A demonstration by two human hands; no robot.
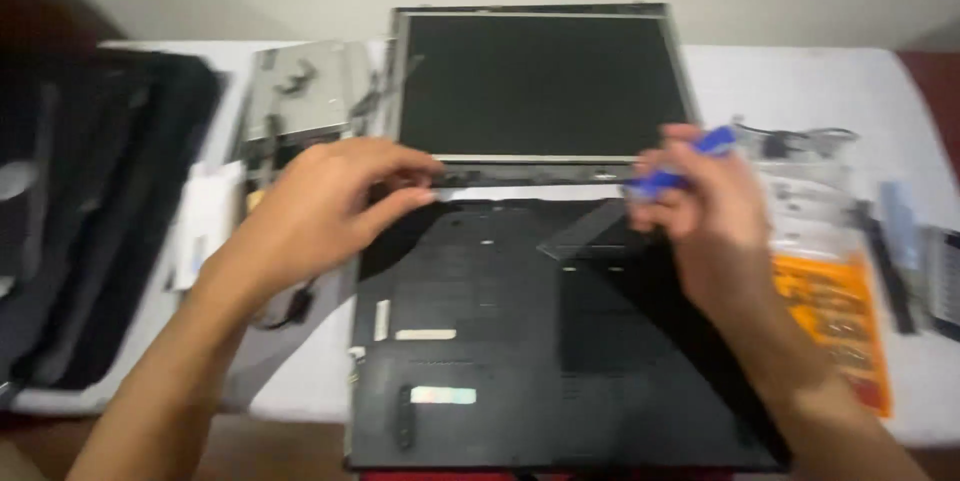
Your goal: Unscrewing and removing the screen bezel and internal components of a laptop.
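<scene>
Our right hand [710,211] has a clenched grip on a blue plastic-handled tool [680,163]. Our left hand [320,206] pinches the hinge edge of the opened black laptop [520,341] lying on the white surface [800,81]. Pretty blurry.

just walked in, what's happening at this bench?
A person is working on an opened, stripped laptop on a white table. The left hand pinches at the hinge strip below the bare screen panel. The right hand holds a blue-handled tool, likely a screwdriver; motion blur hides the tip. A black bag lies to the left, an orange packet to the right.
</scene>
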